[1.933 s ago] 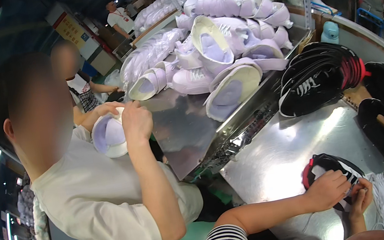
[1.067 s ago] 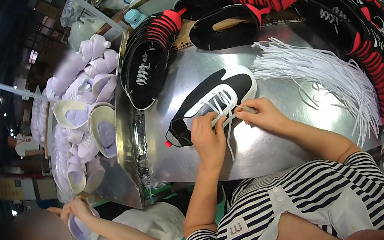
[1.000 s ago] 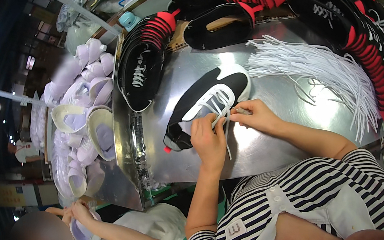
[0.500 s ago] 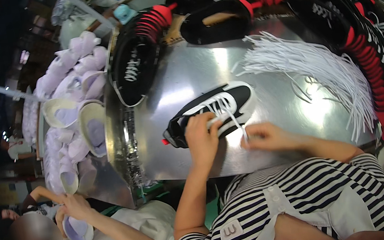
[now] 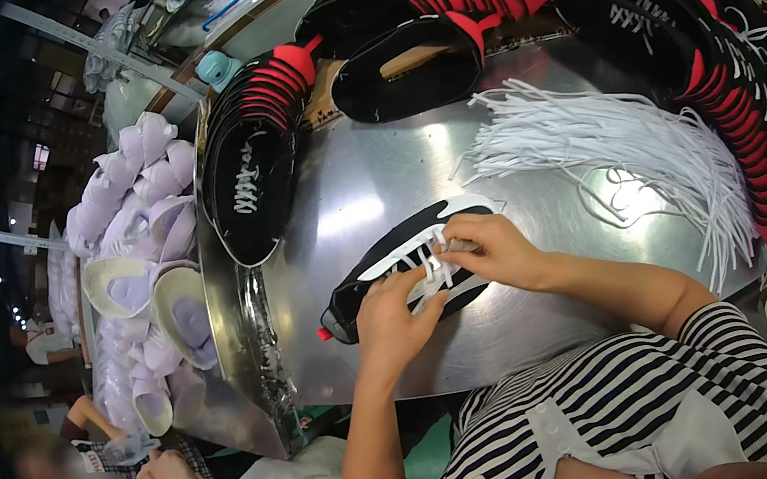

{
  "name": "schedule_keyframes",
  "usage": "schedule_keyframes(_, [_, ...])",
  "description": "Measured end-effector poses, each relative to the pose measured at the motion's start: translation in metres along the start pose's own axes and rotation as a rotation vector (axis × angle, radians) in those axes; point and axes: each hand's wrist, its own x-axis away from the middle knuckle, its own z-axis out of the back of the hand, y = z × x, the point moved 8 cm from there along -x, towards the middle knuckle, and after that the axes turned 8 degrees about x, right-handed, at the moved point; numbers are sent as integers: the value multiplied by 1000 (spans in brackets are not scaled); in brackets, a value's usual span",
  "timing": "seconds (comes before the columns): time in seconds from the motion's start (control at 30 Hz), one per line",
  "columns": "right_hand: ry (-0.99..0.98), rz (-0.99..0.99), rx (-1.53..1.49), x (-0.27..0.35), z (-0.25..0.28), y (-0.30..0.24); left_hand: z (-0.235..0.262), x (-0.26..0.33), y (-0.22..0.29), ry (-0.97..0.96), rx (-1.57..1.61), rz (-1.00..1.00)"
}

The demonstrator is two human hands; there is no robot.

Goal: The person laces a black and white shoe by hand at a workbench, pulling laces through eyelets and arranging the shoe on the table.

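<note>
A black and white shoe upper [image 5: 391, 244] with a small red tab lies on its sole side on the metal table, toe to the right. White lace crosses its opening in several rows. My left hand [image 5: 394, 327] grips the near side of the upper, its thumb and forefinger beside the lace rows. Over the front eyelets, my right hand [image 5: 500, 254] is closed with thumb and fingertips pinching the white shoelace [image 5: 440, 269]. Part of the toe and the lace end are hidden under the right fingers.
A bundle of loose white laces [image 5: 629, 132] lies on the right of the metal table [image 5: 347, 388]. Nested black and red uppers [image 5: 247, 151] line the left, back and right edges. White shoe parts [image 5: 130, 211] pile up at left, above a co-worker's hands [image 5: 171, 470].
My right hand has gone from beside the shoe, where it held the lace out, up onto the eyelets. The whole view has shifted, so the table and shoe appear lower.
</note>
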Motion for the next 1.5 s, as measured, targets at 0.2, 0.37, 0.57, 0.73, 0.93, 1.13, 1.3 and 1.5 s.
schedule_keyframes(0.2, [152,62,19,9,12,3,-10,-9,16,75,-87,-53])
schedule_keyframes(0.37, [202,172,95,12,9,-1,-14,-9,1,75,5,-21])
schedule_keyframes(0.57, [213,247,120,16,9,-2,-14,-12,-4,-69,254,69])
schedule_keyframes(0.73, [185,257,154,16,9,-6,-22,-10,-10,77,66,95])
schedule_keyframes(0.93, [78,-72,-71,28,8,8,-19,-15,-3,96,11,98])
schedule_keyframes(1.13, [-136,-193,-39,54,8,6,-18,-11,-1,167,-11,-7])
schedule_keyframes(1.3, [-116,-196,-25,51,7,9,-20,-10,4,166,21,-23])
schedule_keyframes(1.5, [-137,-267,57,49,1,9,-21,1,12,247,-29,-145])
